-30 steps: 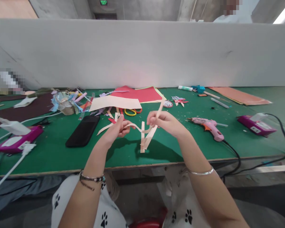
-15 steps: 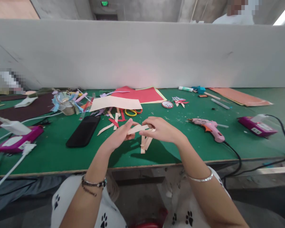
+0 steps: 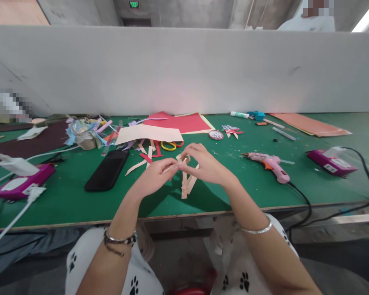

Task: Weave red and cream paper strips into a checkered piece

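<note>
Between my two hands is a pale peach paper strip (image 3: 182, 157), its far end curled into a small loop. My left hand (image 3: 156, 176) pinches the near end, fingers closed. My right hand (image 3: 204, 164) is closed on the looped end, and its thumb meets the left fingertips. Below them on the green table lie more peach paper strips (image 3: 185, 189), crossing at an angle and partly hidden by the right hand. Just beyond the left hand are loose red and peach paper scraps (image 3: 148, 157).
A black phone (image 3: 107, 170) lies left of my hands, a pink glue gun (image 3: 269, 164) right. Behind are yellow-handled scissors (image 3: 168, 146), a peach sheet (image 3: 149, 134) and red paper (image 3: 187, 122). Purple power sockets (image 3: 332, 162) sit at both sides; cables run over the table edge (image 3: 184, 216).
The strip, stretched fairly flat between my hands before, is now curled into a loop at the right fingers. My hands have come closer together, with fingertips meeting.
</note>
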The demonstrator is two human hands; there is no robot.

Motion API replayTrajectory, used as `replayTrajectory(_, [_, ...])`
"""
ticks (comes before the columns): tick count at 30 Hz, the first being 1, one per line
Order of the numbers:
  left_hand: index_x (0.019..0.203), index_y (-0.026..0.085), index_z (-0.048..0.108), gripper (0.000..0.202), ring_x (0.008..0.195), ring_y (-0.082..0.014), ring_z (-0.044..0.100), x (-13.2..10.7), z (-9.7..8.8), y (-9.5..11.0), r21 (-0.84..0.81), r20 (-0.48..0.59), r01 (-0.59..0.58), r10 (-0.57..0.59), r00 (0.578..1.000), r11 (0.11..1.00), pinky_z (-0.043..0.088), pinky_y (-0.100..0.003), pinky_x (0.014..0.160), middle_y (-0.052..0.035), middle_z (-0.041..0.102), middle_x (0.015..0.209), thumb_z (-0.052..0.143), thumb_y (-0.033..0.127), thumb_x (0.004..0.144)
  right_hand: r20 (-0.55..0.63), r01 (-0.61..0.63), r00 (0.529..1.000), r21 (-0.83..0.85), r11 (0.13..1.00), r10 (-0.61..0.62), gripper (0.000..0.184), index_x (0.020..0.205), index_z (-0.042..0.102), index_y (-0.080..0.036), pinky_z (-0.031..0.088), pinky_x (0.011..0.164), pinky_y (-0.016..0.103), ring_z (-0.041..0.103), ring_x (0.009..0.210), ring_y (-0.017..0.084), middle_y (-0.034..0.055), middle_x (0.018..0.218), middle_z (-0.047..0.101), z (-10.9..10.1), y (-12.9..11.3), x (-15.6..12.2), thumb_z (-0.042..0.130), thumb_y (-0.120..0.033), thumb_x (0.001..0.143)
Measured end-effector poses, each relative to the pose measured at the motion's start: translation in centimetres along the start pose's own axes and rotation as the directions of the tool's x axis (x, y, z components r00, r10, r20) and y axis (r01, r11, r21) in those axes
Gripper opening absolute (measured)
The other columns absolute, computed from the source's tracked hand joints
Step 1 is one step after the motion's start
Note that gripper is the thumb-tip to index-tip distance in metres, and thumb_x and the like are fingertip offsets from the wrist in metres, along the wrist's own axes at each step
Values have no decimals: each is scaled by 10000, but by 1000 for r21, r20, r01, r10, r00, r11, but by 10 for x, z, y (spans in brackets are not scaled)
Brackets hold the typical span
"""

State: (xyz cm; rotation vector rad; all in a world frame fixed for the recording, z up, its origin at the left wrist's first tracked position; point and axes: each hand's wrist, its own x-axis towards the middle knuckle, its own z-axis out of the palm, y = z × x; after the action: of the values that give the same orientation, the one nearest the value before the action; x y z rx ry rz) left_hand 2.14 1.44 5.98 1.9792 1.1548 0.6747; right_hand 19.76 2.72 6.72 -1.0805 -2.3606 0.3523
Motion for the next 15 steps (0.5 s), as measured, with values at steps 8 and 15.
replayTrajectory(8, [812, 186, 593, 291, 511, -98, 437, -4, -5, -1, 7, 15, 14, -15, 1000, 1000, 349, -196, 481, 33, 492, 575, 420, 418, 792, 194, 39, 980, 61, 997, -50, 260, 690, 501, -173, 312, 641, 243, 408, 586, 93, -37, 577, 445, 1, 4, 2, 396, -363, 832])
replayTrajectory(15, [677, 168, 599, 210, 451, -82, 451, -2, -11, -7, 17, -305, 67, -58, 950, 998, 345, -180, 441, 25, 572, 555, 553, 372, 705, 98, -105, 991, 129, 986, 92, 227, 599, 432, -166, 202, 498, 203, 268, 493, 56, -69, 514, 275, -1, 5, 2, 474, -288, 785])
